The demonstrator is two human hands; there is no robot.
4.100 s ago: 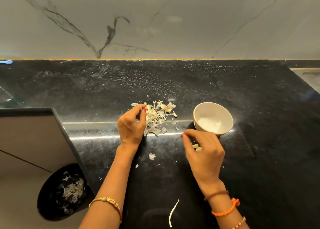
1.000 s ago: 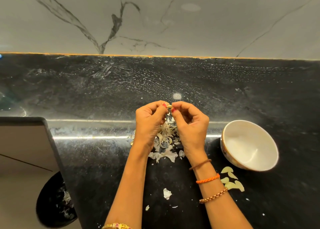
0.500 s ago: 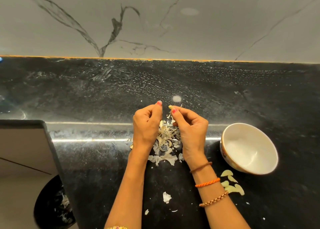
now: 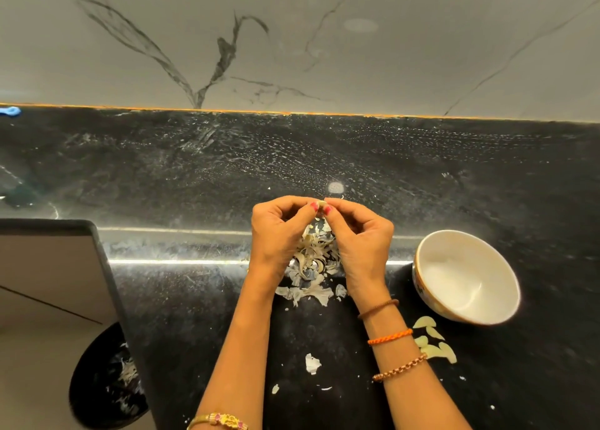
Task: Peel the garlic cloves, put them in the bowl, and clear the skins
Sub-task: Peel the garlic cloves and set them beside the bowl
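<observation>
Pinching one small pale clove (image 4: 321, 204), left hand (image 4: 276, 234) and right hand (image 4: 360, 241) over papery skins (image 4: 311, 260).

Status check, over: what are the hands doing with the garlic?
Left hand and right hand both pinch one clove above the skins. Bowl looks empty; peeled cloves lie beside it. Nothing in the way.

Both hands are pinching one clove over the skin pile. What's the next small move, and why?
Probably pull the last skin off so it drops on the skins. The left hand and right hand both pinch the clove at their fingertips, right above that pile. The bowl looks empty; peeled cloves lie beside it.
</observation>
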